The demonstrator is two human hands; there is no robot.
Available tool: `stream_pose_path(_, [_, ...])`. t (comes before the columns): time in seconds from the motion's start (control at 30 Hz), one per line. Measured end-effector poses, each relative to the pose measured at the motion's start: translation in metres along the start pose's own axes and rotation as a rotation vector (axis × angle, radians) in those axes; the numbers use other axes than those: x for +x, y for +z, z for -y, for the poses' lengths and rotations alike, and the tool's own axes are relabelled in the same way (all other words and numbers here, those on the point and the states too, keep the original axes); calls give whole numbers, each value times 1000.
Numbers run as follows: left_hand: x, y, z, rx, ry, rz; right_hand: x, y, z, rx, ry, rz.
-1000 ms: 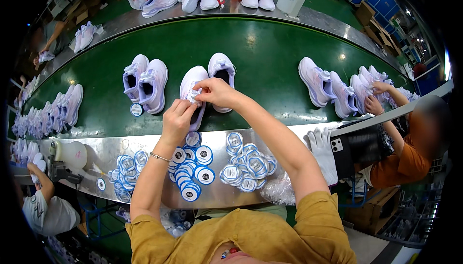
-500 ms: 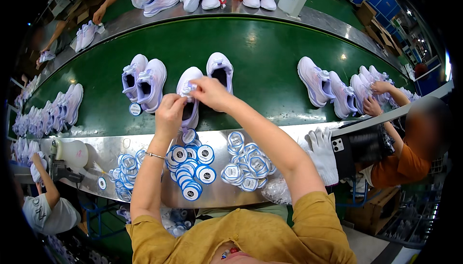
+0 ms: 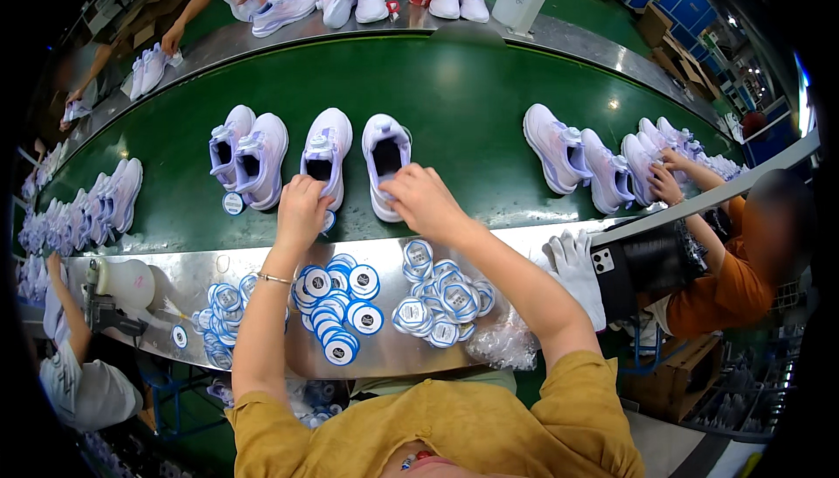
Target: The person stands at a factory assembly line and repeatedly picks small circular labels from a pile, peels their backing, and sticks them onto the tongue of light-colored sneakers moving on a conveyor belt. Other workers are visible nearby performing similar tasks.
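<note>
Two white-and-lavender sneakers stand toes away on the green belt in front of me. At the heel of the left sneaker [image 3: 328,139], my left hand [image 3: 303,211] is closed with its fingertips bunched; a round blue-rimmed tag [image 3: 329,221] shows beside them. Whether the fingers pinch the heel or the tag's string is hidden. My right hand [image 3: 426,204] has its thumb and fingers closed on the heel side of the right sneaker [image 3: 381,135]. To the left stands another pair of sneakers [image 3: 264,150], with a round tag [image 3: 232,204] hanging at its heel.
Piles of round tags [image 3: 339,303] lie on the metal ledge [image 3: 402,356] before me. White gloves [image 3: 577,277] and a phone [image 3: 605,259] are at the right. More sneakers [image 3: 557,148] line the belt, where a co-worker's hands [image 3: 669,176] handle some. A spray gun [image 3: 114,314] lies left.
Both hands have left the front of the left sneaker. My left hand has come down to its heel; my right hand has gone to the right sneaker, which now sits nearer me.
</note>
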State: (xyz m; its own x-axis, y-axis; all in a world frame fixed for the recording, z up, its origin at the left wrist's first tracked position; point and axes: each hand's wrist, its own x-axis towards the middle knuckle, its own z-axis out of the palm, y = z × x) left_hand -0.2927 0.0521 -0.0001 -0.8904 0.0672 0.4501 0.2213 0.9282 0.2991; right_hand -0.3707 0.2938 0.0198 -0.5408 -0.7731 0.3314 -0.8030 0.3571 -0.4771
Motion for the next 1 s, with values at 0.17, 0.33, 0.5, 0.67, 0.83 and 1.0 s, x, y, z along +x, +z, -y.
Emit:
stream_pose_path(0.17, [27,-13,-43,145,47,-214,-22,-7,3,109,98,-213])
stream_pose_path(0.33, [34,32,-71,-327,-376,-137,5,1,-10,334,514,-377])
stream_pose_path(0.5, [40,46,-67,-596,-583,-82,21,29,-37,389,457,-360])
stream_pose_path(0.67, [25,57,-39,-844,-588,-141,23,29,-39,423,450,-349])
stream_pose_path(0.83, [31,47,-52,-463,-365,-145,20,40,-33,248,319,-387])
stream_pose_path(1.0, [44,23,-80,-10,-21,-324,20,39,-21,172,295,-336])
